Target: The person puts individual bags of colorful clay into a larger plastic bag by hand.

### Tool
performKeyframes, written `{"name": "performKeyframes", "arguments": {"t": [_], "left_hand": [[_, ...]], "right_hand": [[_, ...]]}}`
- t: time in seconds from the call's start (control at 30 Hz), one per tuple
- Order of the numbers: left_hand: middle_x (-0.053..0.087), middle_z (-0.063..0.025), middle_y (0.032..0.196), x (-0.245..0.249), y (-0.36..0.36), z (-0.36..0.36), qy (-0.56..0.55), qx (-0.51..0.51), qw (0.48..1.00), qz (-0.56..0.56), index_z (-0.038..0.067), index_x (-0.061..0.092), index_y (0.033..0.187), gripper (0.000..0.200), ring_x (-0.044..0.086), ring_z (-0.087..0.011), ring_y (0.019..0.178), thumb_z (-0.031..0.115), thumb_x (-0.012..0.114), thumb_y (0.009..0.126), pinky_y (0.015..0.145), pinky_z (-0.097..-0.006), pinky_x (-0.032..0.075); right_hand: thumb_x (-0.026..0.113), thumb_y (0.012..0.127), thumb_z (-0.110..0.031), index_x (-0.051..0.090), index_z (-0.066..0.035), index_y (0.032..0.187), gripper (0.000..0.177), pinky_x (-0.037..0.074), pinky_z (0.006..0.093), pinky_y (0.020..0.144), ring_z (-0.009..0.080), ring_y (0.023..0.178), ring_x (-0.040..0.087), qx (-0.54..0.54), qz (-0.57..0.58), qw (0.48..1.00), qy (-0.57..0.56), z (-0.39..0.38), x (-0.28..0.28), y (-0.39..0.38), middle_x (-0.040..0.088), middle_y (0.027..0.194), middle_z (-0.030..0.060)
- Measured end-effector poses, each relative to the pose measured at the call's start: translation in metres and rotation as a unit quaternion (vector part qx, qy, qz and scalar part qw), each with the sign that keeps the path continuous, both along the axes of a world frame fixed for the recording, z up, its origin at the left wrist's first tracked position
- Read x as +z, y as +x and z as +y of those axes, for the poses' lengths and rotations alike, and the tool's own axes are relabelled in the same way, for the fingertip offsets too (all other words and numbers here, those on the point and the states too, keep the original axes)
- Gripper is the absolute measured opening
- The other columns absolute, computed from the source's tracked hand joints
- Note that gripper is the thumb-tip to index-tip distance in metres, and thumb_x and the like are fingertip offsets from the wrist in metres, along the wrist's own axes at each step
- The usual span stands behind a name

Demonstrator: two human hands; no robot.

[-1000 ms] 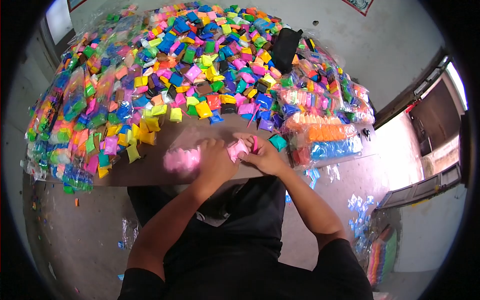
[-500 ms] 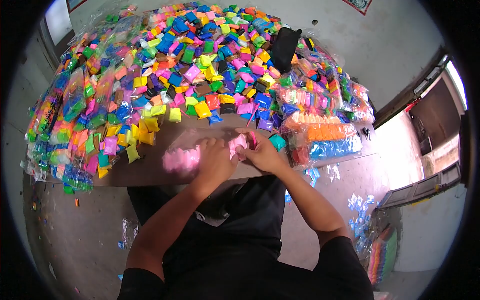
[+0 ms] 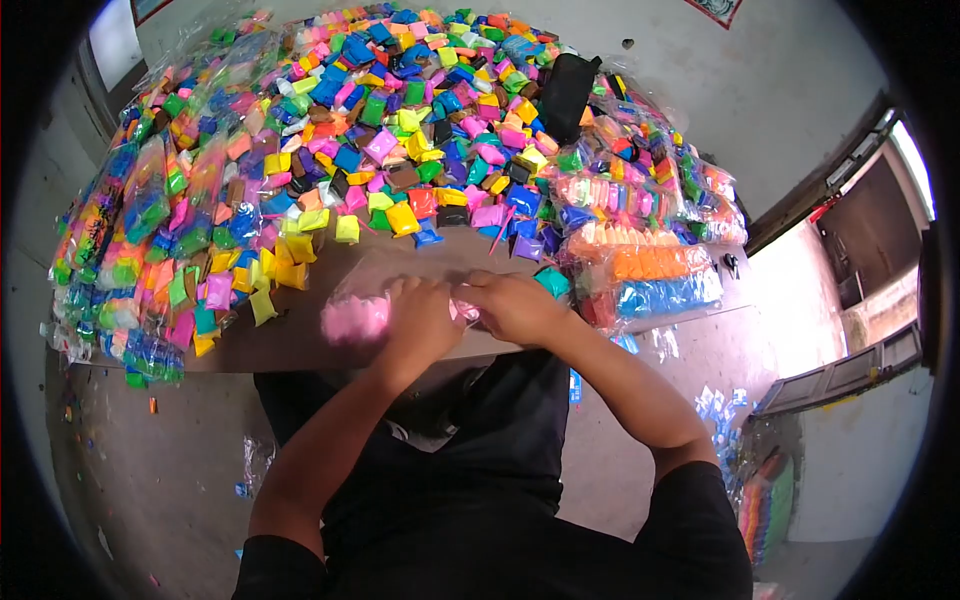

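A clear plastic bag (image 3: pixel 352 319) with pink packets in it lies on the table just in front of me. My left hand (image 3: pixel 420 318) is closed over the bag's right end. Close beside it, my right hand (image 3: pixel 515 310) has its fingers bent round a pink packet (image 3: pixel 464 308), which shows in the gap between the two hands. Most of that packet is hidden by my fingers. A teal packet (image 3: pixel 552 281) lies just beyond my right hand, near its knuckles.
A big heap of small coloured packets (image 3: pixel 400 145) covers the table's far side. Filled clear bags (image 3: pixel 640 265) are stacked at the right, and more bags (image 3: pixel 140 260) at the left. A black pouch (image 3: pixel 570 97) rests on the heap. The table's front edge (image 3: pixel 290 366) is near my lap.
My hands have come closer together, and the pink packet between them is now more covered. A bright pink strip by my right fingers no longer shows.
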State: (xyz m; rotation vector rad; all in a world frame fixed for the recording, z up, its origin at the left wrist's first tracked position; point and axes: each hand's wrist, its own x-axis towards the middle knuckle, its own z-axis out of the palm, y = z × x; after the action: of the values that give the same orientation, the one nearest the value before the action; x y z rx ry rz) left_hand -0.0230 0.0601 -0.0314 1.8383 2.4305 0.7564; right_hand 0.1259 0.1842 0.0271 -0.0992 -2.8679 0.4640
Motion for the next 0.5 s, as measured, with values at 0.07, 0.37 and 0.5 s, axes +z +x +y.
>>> {"name": "performKeyframes", "arguments": {"t": [0.07, 0.37, 0.5], "left_hand": [[0.072, -0.0159, 0.113, 0.005, -0.003, -0.001, -0.015, -0.001, 1.000, 0.000, 0.000, 0.074, 0.108, 0.043, 0.061, -0.0332, 0.115, 0.027, 0.082, 0.075, 0.107, -0.0494, 0.038], [0.073, -0.0140, 0.106, 0.009, -0.013, -0.008, -0.013, -0.014, 1.000, -0.015, 0.003, 0.074, 0.105, 0.041, 0.062, -0.0336, 0.109, 0.028, 0.085, 0.073, 0.102, -0.0482, 0.040], [0.073, -0.0142, 0.102, 0.004, -0.013, -0.005, 0.004, -0.022, 1.000, 0.007, 0.004, 0.074, 0.102, 0.039, 0.062, -0.0338, 0.108, 0.029, 0.085, 0.074, 0.101, -0.0480, 0.039]], "right_hand": [[0.068, 0.086, -0.009, 0.067, -0.009, 0.116, 0.030, 0.056, 0.0478, 0.090, 0.0375, 0.111, 0.068, -0.032, -0.125, 0.991, 0.028, -0.003, 0.010, -0.007, 0.069, 0.124, 0.0141], [0.070, 0.086, -0.012, 0.059, -0.005, 0.130, 0.045, 0.055, 0.0536, 0.091, 0.0425, 0.105, 0.070, -0.101, -0.146, 0.984, -0.013, -0.011, -0.006, -0.025, 0.071, 0.118, 0.0212], [0.069, 0.088, -0.012, 0.060, -0.003, 0.122, 0.037, 0.057, 0.0545, 0.083, 0.0424, 0.098, 0.072, -0.103, -0.126, 0.986, 0.044, -0.017, -0.006, -0.026, 0.073, 0.104, 0.0238]]}}
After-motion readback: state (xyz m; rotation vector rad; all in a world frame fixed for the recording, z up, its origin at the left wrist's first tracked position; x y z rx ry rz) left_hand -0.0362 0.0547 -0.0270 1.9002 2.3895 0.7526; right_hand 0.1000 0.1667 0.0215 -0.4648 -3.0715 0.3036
